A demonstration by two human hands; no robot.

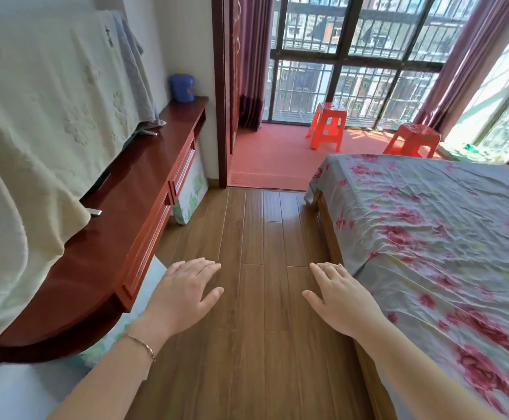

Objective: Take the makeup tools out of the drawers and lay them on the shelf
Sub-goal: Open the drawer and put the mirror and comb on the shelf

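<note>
Both hands out in front of us, palms down, fingers straight, holding nothing: left hand [186, 291] just beside the shelf's near end, right hand [339, 300] near the bed [429, 225]. Neither touches anything; they hang over the floor [247, 231].

Shelf [126, 189] is the red wooden unit along the left wall. Drawers [183, 169] sit in its front face, all look closed. No makeup tools in view anywhere, so we assume they're inside the drawers; can't confirm.

Shelf top carries a cloth-covered thing [44, 116], likely a TV on metal feet, and a blue pot [182, 87] at the far end. Bare wood between them and along the front edge, so room to lay things down.

Progress as we read it: nothing done. No drawer open, nothing taken out, nothing laid on the shelf. All left to do: reach a drawer, pull it, pick out tools, set them on the bare wood, repeat for the other drawers.

Two red stools [327, 125] by the window, irrelevant.
</note>
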